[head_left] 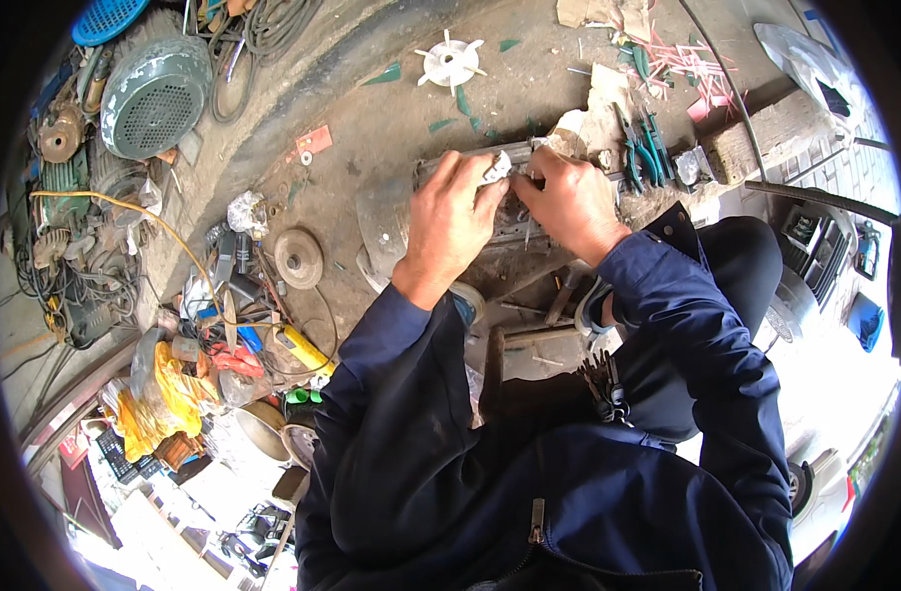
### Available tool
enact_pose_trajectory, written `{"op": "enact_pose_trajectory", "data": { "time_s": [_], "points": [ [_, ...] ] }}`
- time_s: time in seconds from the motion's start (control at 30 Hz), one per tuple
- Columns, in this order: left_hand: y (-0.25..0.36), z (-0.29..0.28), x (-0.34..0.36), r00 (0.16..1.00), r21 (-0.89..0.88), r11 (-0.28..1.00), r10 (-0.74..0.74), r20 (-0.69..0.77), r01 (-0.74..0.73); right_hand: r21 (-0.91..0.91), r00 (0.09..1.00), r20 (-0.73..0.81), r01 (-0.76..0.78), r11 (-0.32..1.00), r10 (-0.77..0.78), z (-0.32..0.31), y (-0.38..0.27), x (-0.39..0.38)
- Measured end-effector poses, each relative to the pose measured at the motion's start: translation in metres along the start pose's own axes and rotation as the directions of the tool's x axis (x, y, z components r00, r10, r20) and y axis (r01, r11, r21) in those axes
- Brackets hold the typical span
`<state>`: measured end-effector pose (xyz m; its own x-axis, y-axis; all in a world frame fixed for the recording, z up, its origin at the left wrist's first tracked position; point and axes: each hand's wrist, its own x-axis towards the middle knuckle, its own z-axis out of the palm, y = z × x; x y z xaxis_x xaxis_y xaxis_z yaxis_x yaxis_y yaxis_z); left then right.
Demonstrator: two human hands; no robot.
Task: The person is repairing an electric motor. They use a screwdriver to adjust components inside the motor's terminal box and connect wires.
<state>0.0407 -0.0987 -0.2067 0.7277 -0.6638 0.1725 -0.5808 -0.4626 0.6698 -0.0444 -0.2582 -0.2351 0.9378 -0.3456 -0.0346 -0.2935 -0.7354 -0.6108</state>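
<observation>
My left hand (448,222) is closed in a pinch around a small whitish crumpled piece (497,167), whose exact kind I cannot make out. Close beside it, my right hand (574,201) has its thumb and fingers pressed together near the same spot. Whatever they hold is hidden. Both hands are above a low, worn bench (524,225) with metal parts on it. Green-handled pliers (642,153) lie right of my right hand, next to a small crumpled foil-like piece (691,165). Torn brown cardboard (608,98) lies just beyond them.
Beyond the bench, a white plastic fan wheel (449,63) and green scraps lie on the floor. Pink strips (682,64) are scattered at far right. A grey-green perforated motor cover (157,98), cables and a yellow tool (304,350) crowd the left. A key bunch (606,386) hangs at my waist.
</observation>
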Motion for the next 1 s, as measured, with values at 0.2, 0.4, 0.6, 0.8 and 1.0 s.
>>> {"op": "enact_pose_trajectory", "data": {
  "time_s": [0.2,0.4,0.6,0.8,1.0],
  "points": [
    [-0.009,0.002,-0.003,0.993,-0.165,0.980,-0.116,-0.033,0.109,0.229,1.000,0.008,-0.007,0.973,0.005,-0.008,0.006,-0.017],
    [-0.014,-0.003,-0.005,0.999,-0.163,0.985,-0.050,0.008,0.051,0.205,0.981,-0.055,0.193,0.960,-0.186,-0.005,0.008,-0.026],
    [-0.015,-0.003,-0.001,0.999,-0.100,0.995,-0.016,0.029,0.019,0.237,0.994,-0.099,0.066,0.969,-0.043,0.001,0.006,-0.023],
    [-0.013,-0.001,0.003,0.999,-0.054,0.999,0.003,0.051,-0.001,0.264,0.997,-0.061,0.068,0.962,-0.053,-0.002,0.006,-0.025],
    [-0.013,-0.002,0.003,0.995,-0.040,0.998,0.050,0.084,-0.047,0.242,0.991,-0.087,0.122,0.963,-0.104,0.001,0.007,-0.024]
  ]
}}
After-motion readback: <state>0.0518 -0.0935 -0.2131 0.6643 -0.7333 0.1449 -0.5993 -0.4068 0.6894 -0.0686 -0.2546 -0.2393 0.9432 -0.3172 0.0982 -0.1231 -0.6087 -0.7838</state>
